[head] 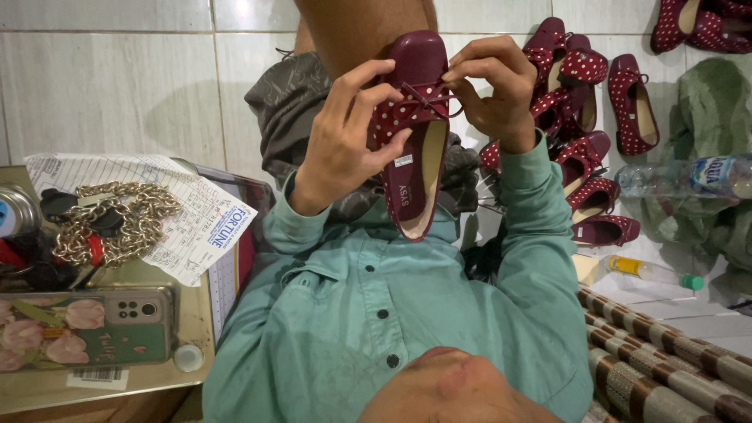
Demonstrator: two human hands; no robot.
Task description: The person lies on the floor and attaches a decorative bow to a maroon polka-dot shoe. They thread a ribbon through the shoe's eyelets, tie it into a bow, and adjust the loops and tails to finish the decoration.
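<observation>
A maroon flat shoe (415, 133) with a white-dotted band, a thin bow and a cream insole is held up in front of my chest, toe pointing away from me. My left hand (345, 141) grips its left side, thumb pressed on the dotted band. My right hand (493, 86) pinches the bow near the toe with its fingertips. Both sleeves are green, and my bent knee shows behind the shoe.
Several matching maroon shoes (583, 149) lie on the tiled floor at right, with a water bottle (689, 176), a yellow bottle with a green cap (646, 272), green cloth and a striped mat (666, 360). At left a tray (196, 321) holds a phone (86, 329), a chain with keys (113, 219) and a paper sheet.
</observation>
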